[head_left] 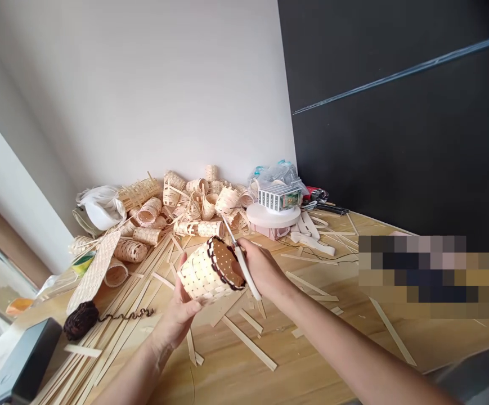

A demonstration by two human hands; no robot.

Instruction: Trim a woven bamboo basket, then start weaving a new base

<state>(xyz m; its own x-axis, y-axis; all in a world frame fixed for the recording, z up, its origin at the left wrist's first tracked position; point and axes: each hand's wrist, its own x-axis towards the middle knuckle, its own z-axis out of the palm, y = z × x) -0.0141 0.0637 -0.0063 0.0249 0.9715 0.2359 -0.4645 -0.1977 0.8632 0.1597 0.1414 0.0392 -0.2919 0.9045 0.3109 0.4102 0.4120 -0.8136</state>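
Observation:
My left hand (176, 315) is wrapped round a small woven bamboo basket (204, 273) with a dark brown rim, tipped on its side so the opening faces right. My right hand (261, 267) grips white-handled scissors (239, 259), whose blades point up and left at the basket's rim. Both hands are held a little above the wooden table (332, 349).
A heap of similar woven baskets (176, 211) lies at the back by the wall. Loose bamboo strips (248, 340) are scattered over the table. A dark ball of cord (80, 320) sits at left, a round white stand with boxes (274, 214) behind, a dark device (22, 363) at the near left corner.

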